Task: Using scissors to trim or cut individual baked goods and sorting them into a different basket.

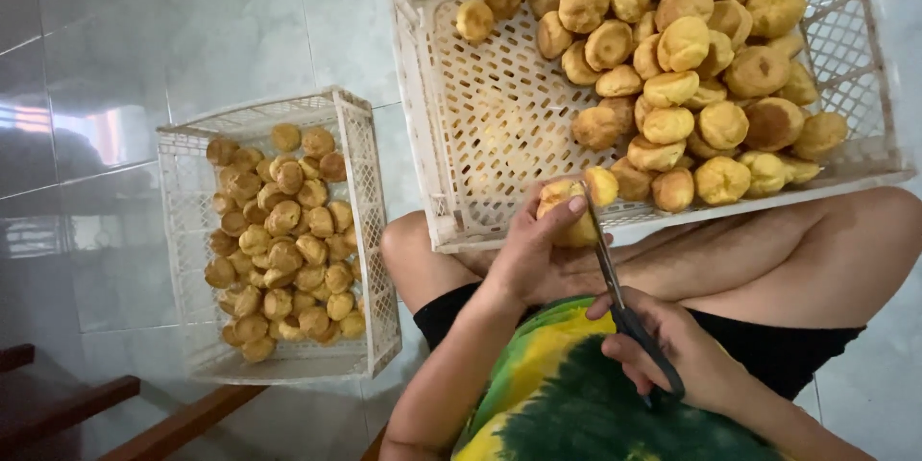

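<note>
My left hand [526, 252] holds a golden round pastry puff [569, 202] just in front of the big white crate [499, 125] that rests on my crossed legs. My right hand [672, 351] grips the black handles of a pair of scissors [615, 288]. The blades point up into the side of that puff. The big crate holds a heap of several similar puffs [682, 67] piled toward its right half.
On the tiled floor [144, 48] to my left stands a smaller white crate [365, 230] with several puffs [283, 250] in it. Dark wooden furniture legs [67, 403] show at the bottom left. My knees frame the big crate.
</note>
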